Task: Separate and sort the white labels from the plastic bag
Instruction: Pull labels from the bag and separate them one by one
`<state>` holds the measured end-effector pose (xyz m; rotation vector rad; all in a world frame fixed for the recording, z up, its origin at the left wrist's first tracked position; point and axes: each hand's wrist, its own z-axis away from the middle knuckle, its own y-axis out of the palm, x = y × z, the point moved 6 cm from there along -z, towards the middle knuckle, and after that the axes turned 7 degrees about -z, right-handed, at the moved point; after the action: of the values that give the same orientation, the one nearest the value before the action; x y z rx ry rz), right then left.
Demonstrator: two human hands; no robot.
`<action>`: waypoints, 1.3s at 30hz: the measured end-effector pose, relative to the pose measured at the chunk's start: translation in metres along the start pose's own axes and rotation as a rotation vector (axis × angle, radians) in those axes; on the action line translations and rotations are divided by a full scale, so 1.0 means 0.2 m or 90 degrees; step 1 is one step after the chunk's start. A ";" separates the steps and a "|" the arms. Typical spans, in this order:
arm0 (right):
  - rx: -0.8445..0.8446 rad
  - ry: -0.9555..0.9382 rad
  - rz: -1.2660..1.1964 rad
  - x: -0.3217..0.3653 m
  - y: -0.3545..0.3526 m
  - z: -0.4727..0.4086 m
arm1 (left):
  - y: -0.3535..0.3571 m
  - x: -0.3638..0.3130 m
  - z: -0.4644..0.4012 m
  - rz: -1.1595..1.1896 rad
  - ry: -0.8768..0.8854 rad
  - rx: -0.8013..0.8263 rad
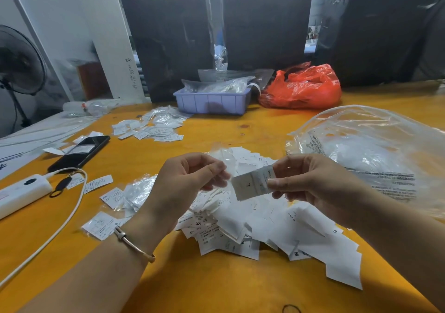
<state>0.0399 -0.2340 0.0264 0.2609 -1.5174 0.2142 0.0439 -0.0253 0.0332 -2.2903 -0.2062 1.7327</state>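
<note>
At the far left of the orange table (240, 288) lies a white power bank (22, 191), and its cable (72, 206) runs to a black phone (79, 152). Near them some small labels in clear sleeves (101, 226) lie apart from each other, and further back there is another group of sorted labels (149, 129) in front of a lilac tray (212, 103).

The left hand (185, 185) is raised above the table with its fingers curled. It pinches a small thin clear plastic bag (225, 161) by the edge. The right hand (310, 185) pinches between thumb and fingers a folded bundle of white labels (252, 185) marked "L". This bundle is held in the air just above the big loose pile of labels (265, 223), between the two hands. It seems that the bundle is just coming out from the small bag.

To do this step well, the person should probably keep the left pinch only on the plastic and pull the bundle straight out with the right hand, so that the labels stay together and do not fall into the mixed pile below. Then the "L" on the top should be read before putting it down, because the pile shows also XS, S and M.

At the right a large clear plastic bag (375, 149) lies open on the table, and behind it an orange-red bag (303, 88).
</note>
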 end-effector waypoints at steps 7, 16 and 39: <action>-0.070 0.013 0.028 -0.02 -0.05 -0.01 | 0.01 0.00 0.00 -0.019 -0.014 0.015; -0.087 -0.034 0.017 0.01 -0.02 0.00 | 0.09 0.02 0.03 -0.058 -0.055 0.140; -0.097 -0.253 0.348 0.04 0.07 0.05 | 0.03 0.07 0.00 -0.056 -0.141 0.043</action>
<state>0.0263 -0.2230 0.0359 -0.2560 -1.9702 0.4985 0.0468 -0.0264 0.0184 -2.0090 -0.2814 1.9160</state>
